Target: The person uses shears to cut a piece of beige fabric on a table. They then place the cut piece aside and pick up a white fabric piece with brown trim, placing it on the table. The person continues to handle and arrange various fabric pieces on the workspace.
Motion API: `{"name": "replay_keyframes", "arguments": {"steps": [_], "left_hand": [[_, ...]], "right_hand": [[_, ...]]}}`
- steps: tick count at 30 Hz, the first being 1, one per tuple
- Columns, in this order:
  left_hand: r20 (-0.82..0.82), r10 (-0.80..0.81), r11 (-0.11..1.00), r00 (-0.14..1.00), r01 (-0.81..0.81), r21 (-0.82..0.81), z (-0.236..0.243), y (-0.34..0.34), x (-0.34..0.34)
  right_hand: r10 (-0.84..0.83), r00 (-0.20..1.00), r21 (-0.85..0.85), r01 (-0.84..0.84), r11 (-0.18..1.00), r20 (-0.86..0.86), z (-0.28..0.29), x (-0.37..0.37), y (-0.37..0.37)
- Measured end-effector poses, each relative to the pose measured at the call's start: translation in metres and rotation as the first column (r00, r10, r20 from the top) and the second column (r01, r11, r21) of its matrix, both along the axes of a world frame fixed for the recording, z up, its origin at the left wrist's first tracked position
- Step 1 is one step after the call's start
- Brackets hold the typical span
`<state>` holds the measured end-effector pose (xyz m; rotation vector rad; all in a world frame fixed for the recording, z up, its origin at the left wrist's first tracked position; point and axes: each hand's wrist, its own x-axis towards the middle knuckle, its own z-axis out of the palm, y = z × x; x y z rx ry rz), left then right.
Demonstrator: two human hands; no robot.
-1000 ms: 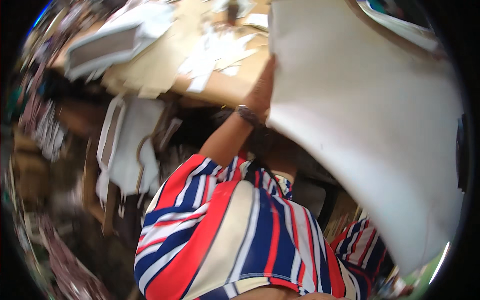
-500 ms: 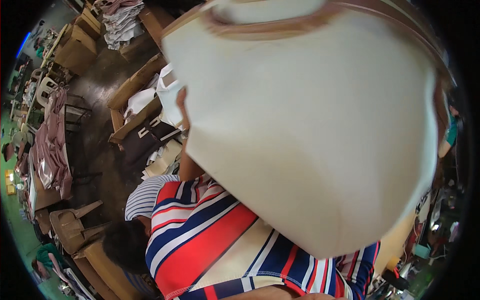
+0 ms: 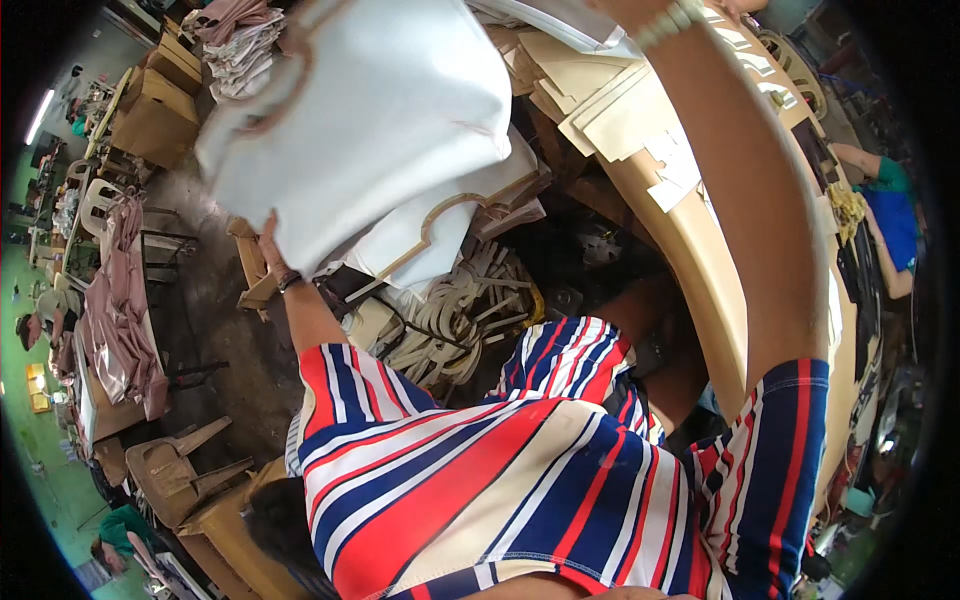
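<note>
My left hand [image 3: 268,252] grips the lower edge of a large, pale white panel [image 3: 370,130] with brown-edged, curved cut-outs, held up at the upper left. Part of the hand is hidden behind the panel. Another white panel [image 3: 440,240] with a brown border lies below it, over a stack of similar pieces. My right arm reaches far up over the table. At the top edge my right hand [image 3: 622,12] is mostly cut off, close to more white sheet material [image 3: 560,25]; its fingers do not show clearly.
The long tan table [image 3: 715,290] curves along my right with cream card pieces [image 3: 620,110] on it. Looped off-white strips [image 3: 470,310] are heaped below the panels. A brown plastic chair [image 3: 175,465] and cardboard boxes [image 3: 155,105] stand left. Another person [image 3: 885,215] is at far right.
The large white panel has swung from in front of me to the upper left, with my left hand still on its edge. My right arm now stretches over the table, which has come into view.
</note>
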<state>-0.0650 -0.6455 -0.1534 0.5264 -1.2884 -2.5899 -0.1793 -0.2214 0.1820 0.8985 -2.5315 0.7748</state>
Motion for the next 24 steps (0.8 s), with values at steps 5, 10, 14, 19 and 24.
{"name": "replay_keyframes", "arguments": {"steps": [5,10,14,19,24], "left_hand": [[0.450,0.049,0.999,0.892,-0.050,-0.009,-0.128,0.015,-0.030],[0.515,0.163,0.987,0.842,-0.136,-0.088,-0.149,0.027,-0.039],[0.323,0.020,0.999,0.946,-0.032,0.035,-0.123,0.027,-0.051],[0.320,0.517,0.443,0.794,0.072,-0.894,-0.127,0.023,-0.054],[0.065,0.586,0.112,0.808,-0.002,-0.994,-0.066,0.131,-0.058]], "right_hand": [[-0.165,0.980,-0.125,0.151,0.981,-0.108,-0.073,0.026,0.045],[-0.312,0.942,-0.121,0.326,0.938,0.124,-0.110,0.084,0.098],[-0.443,0.872,-0.132,0.474,0.871,0.209,-0.125,0.130,0.136],[-0.397,0.864,-0.144,0.455,0.879,0.310,-0.141,0.172,0.133],[0.253,0.837,-0.544,0.063,0.837,0.485,-0.102,0.213,0.123]]}}
